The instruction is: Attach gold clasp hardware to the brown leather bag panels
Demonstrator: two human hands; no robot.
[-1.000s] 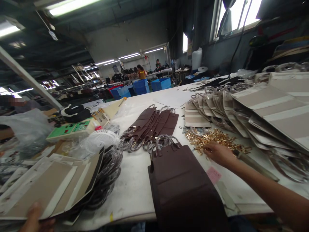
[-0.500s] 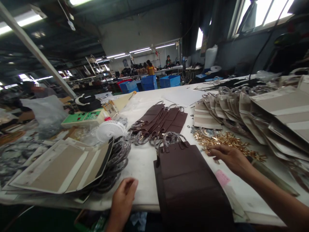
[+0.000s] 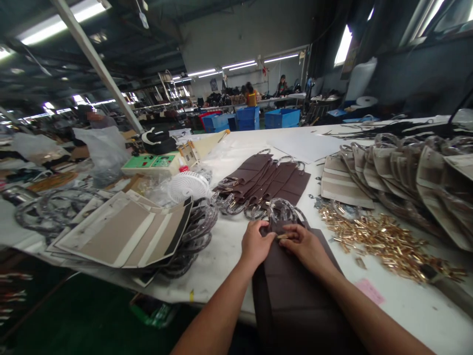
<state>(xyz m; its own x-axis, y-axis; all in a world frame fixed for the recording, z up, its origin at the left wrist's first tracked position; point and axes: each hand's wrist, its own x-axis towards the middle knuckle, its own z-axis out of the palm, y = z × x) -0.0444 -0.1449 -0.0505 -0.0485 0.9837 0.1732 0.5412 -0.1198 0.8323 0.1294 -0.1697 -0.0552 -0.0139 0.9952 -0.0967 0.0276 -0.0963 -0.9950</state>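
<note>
A dark brown bag panel [image 3: 291, 291] with a plastic-wrapped handle [image 3: 283, 209] lies in front of me and hangs over the table's near edge. At the panel's upper part, my right hand [image 3: 303, 246] pinches a small gold metal fitting [image 3: 283, 236] by the handle's base. My left hand [image 3: 256, 241] is closed at the panel's upper left edge, its thumb reaching the fitting; the fingers are partly hidden. Many similar gold fittings [image 3: 373, 241] lie in a heap to the right of the panel.
More brown panels [image 3: 266, 175] lie fanned out beyond my hands. Beige-backed panels [image 3: 121, 229] are stacked at left, with others [image 3: 343, 182] at right. A white fan [image 3: 188, 186] and a green-topped machine [image 3: 151, 162] stand at back left. A pink note [image 3: 370, 291] lies at right.
My right hand has moved left from the gold heap to the brown panel's top, with a fitting in its fingers. My left hand has come up to the panel from the table's near edge.
</note>
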